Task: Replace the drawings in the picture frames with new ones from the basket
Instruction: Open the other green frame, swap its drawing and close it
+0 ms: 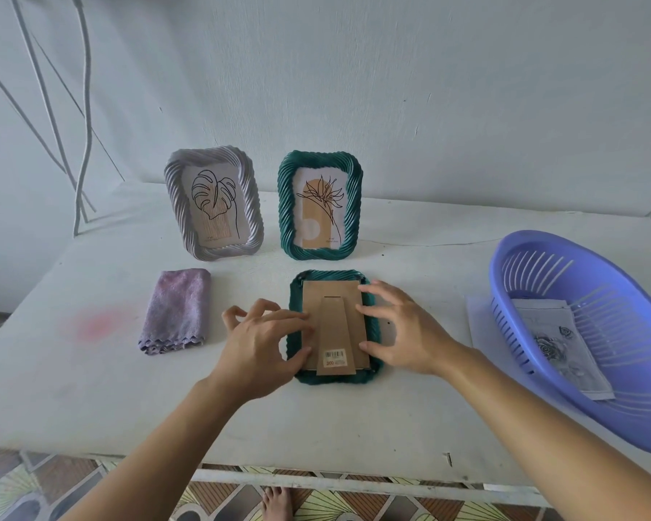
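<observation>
Face-down green frame (335, 378): backing board (331, 291) removal
The green frame lies mid-table (91, 389). The left hand (260, 344) curls at the board's left edge; whether it grips cannot be confirmed. The right hand (406, 332), fingers spread, touches the right edge. The board looks light and stiff; lift it by its edges.

White painted table top (391, 415), faint pink smudge (94, 325) at 9 o'clock. At centre a dark green twisted-rim picture frame (335, 379) lies face down, brown card back up; a matching green frame (318, 253) stands upright at 12 o'clock, a pale grey twisted-rim frame (218, 254) stands at 11, and a folded lilac cloth (177, 314) lies flat at 9. At 3 o'clock sits a violet slatted plastic basket (587, 404), with a white paper sheet (478, 325) flat on the table by its left wall.
</observation>
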`<move>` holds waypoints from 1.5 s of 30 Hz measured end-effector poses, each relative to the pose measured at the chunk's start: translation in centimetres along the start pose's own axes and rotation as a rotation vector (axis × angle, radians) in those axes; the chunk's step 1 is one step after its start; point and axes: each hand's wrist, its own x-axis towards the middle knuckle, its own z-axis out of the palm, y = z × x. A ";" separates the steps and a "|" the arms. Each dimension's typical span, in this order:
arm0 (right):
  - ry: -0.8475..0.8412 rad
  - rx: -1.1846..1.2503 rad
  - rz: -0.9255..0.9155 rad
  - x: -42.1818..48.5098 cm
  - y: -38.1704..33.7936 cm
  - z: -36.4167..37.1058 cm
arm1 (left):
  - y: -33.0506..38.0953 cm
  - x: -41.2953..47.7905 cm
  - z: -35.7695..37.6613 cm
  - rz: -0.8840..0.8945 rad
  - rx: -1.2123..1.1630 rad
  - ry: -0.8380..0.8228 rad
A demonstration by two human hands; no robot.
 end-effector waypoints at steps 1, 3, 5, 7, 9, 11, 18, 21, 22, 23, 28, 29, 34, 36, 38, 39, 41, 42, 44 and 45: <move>0.012 -0.008 -0.009 0.1 0.1 0.1 | 0.0 0.1 -0.1 0.009 0.008 0.006; 0.062 -0.015 -0.007 0.6 0.2 0.3 | -0.1 0.5 -0.1 -0.006 -0.006 0.030; 0.123 -0.018 -0.004 1.3 0.2 0.5 | -0.2 1.1 0.0 -0.022 -0.021 0.054; 0.179 -0.006 -0.018 2.0 0.2 0.5 | -0.5 1.8 0.2 -0.022 -0.029 0.074; 0.223 0.003 -0.025 2.7 0.1 0.5 | -0.6 2.8 0.4 -0.031 -0.025 0.087; 0.234 0.013 -0.006 3.1 0.2 0.4 | -0.6 3.8 0.5 -0.059 -0.007 0.087; 0.132 0.002 0.069 3.9 0.4 -0.2 | -1.4 6.1 0.7 -0.153 0.045 0.031; 0.073 -0.013 0.089 4.2 0.7 -0.4 | -1.8 6.7 0.9 -0.184 0.012 0.038; 0.064 -0.009 0.091 4.3 0.8 -0.4 | -1.9 6.8 0.9 -0.188 -0.003 0.035; 0.059 -0.001 0.091 4.3 0.9 -0.4 | -2.0 6.9 0.9 -0.194 -0.016 0.029; 0.021 0.030 0.087 4.8 1.4 -0.7 | -2.6 7.4 1.0 -0.215 -0.047 0.015; 0.014 0.027 0.087 5.0 1.5 -0.8 | -2.6 7.4 1.1 -0.222 -0.054 0.019; 0.005 0.050 0.084 5.3 1.8 -0.8 | -2.6 7.8 0.9 -0.252 -0.044 0.000; 0.002 0.057 0.080 5.5 2.0 -0.9 | -2.4 8.0 0.7 -0.227 0.009 -0.025; -0.001 0.057 0.074 5.8 2.2 -1.1 | -2.2 8.0 0.6 -0.180 0.085 -0.047; -0.001 0.055 0.069 5.8 2.1 -1.1 | -2.1 7.9 0.6 -0.160 0.112 -0.050; 0.004 0.053 0.059 5.7 2.1 -1.1 | -2.1 7.7 0.5 -0.133 0.145 -0.046; 0.009 0.053 0.056 5.6 2.1 -1.1 | -2.1 7.7 0.4 -0.123 0.157 -0.047; 0.013 0.056 0.057 5.5 2.0 -1.0 | -2.1 8.0 0.2 -0.109 0.166 -0.054; 0.014 0.058 0.058 5.5 2.0 -1.1 | -2.1 8.2 0.1 -0.103 0.164 -0.064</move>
